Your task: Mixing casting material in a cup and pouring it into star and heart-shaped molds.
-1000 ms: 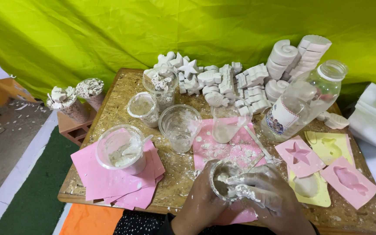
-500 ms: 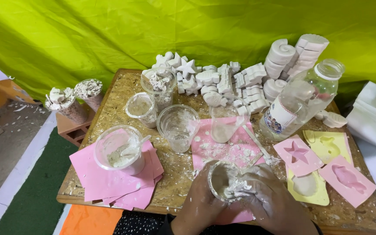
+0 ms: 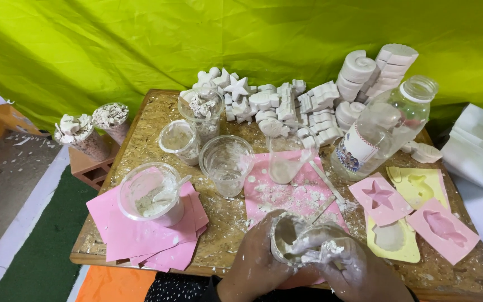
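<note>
Head view, item one: small clear plastic cup smeared with white plaster (image 3: 293,241), held at the near edge of the chipboard table (image 3: 141,140), tilted with its mouth toward the left. Left hand (image 3: 258,267) wraps the cup's outer wall, fingers curled closed round it. Right hand (image 3: 346,267), thickly coated in wet white plaster, has its fingers (image 3: 314,246) bent into the cup's mouth; whether they pinch anything inside cannot be told.

Handling, by judgement: cup light, thin-walled, likely to flex or crack under a hard squeeze; wet plaster makes wall and rim slippery. Best held round the middle of the wall with the whole palm, not by the rim.

Surroundings:
- pink flat sheet dusted with plaster crumbs (image 3: 294,193), just beyond the hands
- larger clear plastic cup with white paste and a spoon (image 3: 151,194), on a stack of pink sheets, to the left
- empty clear tumbler (image 3: 227,164), mid-table
- tilted glass jar with a label (image 3: 384,127), right
- pink star-shaped mould (image 3: 379,197) and yellow mould (image 3: 393,237), near right
- pile of white plaster castings (image 3: 292,103), far edge
</note>
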